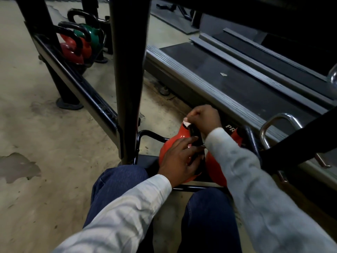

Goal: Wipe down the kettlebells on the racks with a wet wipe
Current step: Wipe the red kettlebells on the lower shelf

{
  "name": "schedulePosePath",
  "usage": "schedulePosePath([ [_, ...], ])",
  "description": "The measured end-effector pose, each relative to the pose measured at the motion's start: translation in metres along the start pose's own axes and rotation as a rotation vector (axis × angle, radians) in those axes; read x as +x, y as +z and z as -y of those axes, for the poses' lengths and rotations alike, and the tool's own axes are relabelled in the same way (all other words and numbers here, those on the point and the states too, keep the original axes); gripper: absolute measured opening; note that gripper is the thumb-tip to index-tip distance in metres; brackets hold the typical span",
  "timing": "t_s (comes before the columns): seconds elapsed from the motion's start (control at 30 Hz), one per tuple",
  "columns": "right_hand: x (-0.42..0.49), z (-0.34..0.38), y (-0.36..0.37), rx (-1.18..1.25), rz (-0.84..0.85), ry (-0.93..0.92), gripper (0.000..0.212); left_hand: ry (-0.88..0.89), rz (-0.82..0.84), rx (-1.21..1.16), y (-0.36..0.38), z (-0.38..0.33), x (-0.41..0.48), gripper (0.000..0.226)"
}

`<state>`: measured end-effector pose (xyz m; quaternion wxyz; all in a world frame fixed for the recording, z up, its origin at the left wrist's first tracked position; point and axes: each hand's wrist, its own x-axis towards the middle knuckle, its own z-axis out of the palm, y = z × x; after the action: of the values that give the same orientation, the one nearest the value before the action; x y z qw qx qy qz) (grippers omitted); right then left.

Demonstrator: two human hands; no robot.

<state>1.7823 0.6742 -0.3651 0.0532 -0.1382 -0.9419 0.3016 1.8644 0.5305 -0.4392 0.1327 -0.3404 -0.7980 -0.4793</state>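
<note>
On the lowest rack shelf (pixel 191 188), an orange kettlebell (pixel 173 143) sits beside a second orange one (pixel 216 170). Closed around a white wet wipe (pixel 186 123), the right hand (pixel 204 118) presses it against the bell's top, while the left hand (pixel 179 161) lies open, fingers spread, on its body. Further kettlebells (pixel 76 46) stand well apart.

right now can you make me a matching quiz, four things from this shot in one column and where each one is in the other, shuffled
Things:
1. left hand
2. right hand
3. green kettlebell
4. paper scrap

Places:
a. far end of the long rack
b. on the treadmill belt
c. flat on the near orange kettlebell's body
d. at that kettlebell's handle top, holding a white wipe

Pairs: 1-c, 2-d, 3-a, 4-b
</note>
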Motion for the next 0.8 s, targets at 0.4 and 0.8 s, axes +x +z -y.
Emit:
schedulePosePath([
  [0.4, 0.007, 0.024, -0.005, -0.706, 0.197, -0.204, 0.007, -0.002, 0.031, -0.013, 0.0, 0.001, -0.005, 0.029],
  [0.8, -0.017, -0.053, 0.027, 1.005, 0.149, 0.616, 0.017, -0.015, -0.004, -0.027, 0.002, 0.0, -0.005, 0.029],
])
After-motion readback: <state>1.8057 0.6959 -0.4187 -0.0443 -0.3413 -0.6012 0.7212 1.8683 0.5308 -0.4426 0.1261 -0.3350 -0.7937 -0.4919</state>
